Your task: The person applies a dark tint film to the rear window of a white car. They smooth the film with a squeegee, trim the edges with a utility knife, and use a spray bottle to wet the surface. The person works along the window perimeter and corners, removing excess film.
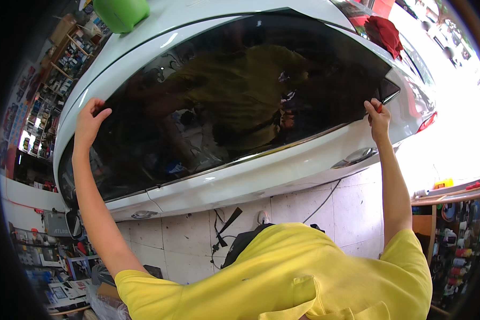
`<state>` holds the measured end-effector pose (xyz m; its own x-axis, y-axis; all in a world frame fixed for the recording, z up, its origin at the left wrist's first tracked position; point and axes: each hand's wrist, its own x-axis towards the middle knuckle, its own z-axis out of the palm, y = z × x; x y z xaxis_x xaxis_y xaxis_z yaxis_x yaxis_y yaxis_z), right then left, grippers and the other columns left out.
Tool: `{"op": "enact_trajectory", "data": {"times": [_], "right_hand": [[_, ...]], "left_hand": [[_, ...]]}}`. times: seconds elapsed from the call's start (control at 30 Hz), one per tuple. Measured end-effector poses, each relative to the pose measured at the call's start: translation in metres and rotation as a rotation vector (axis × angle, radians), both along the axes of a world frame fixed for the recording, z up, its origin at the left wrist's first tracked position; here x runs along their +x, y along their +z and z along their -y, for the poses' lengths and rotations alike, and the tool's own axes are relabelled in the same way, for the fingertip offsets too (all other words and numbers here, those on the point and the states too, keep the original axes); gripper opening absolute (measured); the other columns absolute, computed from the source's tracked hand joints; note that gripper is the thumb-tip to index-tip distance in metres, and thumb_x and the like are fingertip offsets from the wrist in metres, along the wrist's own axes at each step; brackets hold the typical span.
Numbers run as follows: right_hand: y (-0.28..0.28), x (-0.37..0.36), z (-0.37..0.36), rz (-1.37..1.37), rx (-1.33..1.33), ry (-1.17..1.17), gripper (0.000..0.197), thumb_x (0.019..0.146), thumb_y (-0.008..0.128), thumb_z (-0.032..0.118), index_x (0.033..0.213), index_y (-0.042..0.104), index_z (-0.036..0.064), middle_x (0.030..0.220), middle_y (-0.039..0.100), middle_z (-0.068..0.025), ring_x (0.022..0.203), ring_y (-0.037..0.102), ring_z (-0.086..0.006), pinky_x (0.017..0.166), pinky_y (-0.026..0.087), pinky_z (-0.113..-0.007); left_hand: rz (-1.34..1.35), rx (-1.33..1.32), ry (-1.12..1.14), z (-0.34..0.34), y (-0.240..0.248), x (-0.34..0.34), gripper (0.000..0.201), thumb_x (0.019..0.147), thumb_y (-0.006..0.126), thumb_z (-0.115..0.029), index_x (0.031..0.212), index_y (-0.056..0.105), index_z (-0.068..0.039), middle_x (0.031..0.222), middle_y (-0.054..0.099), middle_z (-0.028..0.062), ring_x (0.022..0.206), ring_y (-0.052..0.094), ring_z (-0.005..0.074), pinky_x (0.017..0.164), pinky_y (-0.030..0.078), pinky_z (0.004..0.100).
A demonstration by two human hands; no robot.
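Observation:
A large sheet of dark window film [325, 69] lies over the side windows of a white car [282, 169]. Its glossy surface mirrors a yellow shirt. At the film's left edge is my left hand [92, 121], with thumb and curled fingers closed on the edge. My right hand [378, 118] pinches the lower right corner of the film, near the rear end of the side glass. A small red object [380, 108] shows between the right-hand fingers; its kind is too small to make out. Both arms are spread wide.
A green plastic container [121, 15] stands on the car roof, and a red cloth [383, 35] lies at the rear. Door handles [356, 158] and a side mirror [73, 223] project towards me. A black cable [323, 201] crosses the tiled floor. Crowded shelves [458, 250] stand at the right.

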<state>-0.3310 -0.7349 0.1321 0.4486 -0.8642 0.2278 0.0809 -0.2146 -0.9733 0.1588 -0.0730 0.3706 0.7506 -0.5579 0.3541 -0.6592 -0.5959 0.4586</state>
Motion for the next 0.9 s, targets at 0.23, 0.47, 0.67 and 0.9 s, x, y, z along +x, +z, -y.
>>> {"op": "enact_trajectory", "data": {"times": [0.23,0.47,0.67,0.9], "right_hand": [[-0.009,-0.01,-0.02,-0.025,0.141,-0.021,0.036,0.096,0.087,0.032,0.113,0.076,0.0018,0.073,0.063,0.0041,0.05,0.046,-0.0046,0.045,0.033,-0.023],[-0.036,-0.016,-0.046,-0.385,-0.004,0.068,0.031,0.101,0.08,0.03,0.099,0.08,-0.0008,0.085,0.078,-0.0025,0.072,0.059,-0.0081,0.07,0.049,-0.025],[-0.037,-0.012,-0.054,-0.37,0.053,-0.027,0.035,0.104,0.076,0.032,0.11,0.08,-0.0025,0.087,0.078,-0.0032,0.074,0.062,-0.0101,0.074,0.052,-0.027],[-0.029,-0.001,-0.044,-0.26,-0.133,-0.331,0.041,0.104,0.075,0.033,0.122,0.076,-0.0032,0.098,0.076,-0.0085,0.08,0.069,-0.0146,0.081,0.055,-0.031]], "left_hand": [[-0.195,-0.288,0.189,-0.043,-0.058,-0.018,0.026,0.1,0.081,-0.016,0.113,0.065,-0.001,0.09,0.064,-0.0026,0.08,0.055,0.0053,0.073,0.044,0.0237],[-0.261,-0.364,0.271,-0.057,-0.151,-0.055,0.023,0.103,0.08,-0.019,0.11,0.068,-0.001,0.091,0.066,-0.0036,0.083,0.056,0.0039,0.073,0.044,0.0229],[-0.335,-0.25,0.402,-0.062,-0.234,-0.107,0.024,0.103,0.08,-0.022,0.103,0.072,0.0,0.085,0.063,-0.0056,0.08,0.051,0.0049,0.073,0.045,0.0261],[-0.767,-0.699,0.444,-0.063,-0.313,-0.15,0.021,0.104,0.079,-0.027,0.098,0.069,-0.009,0.081,0.063,-0.0049,0.071,0.062,0.0072,0.06,0.045,0.0244]]}}
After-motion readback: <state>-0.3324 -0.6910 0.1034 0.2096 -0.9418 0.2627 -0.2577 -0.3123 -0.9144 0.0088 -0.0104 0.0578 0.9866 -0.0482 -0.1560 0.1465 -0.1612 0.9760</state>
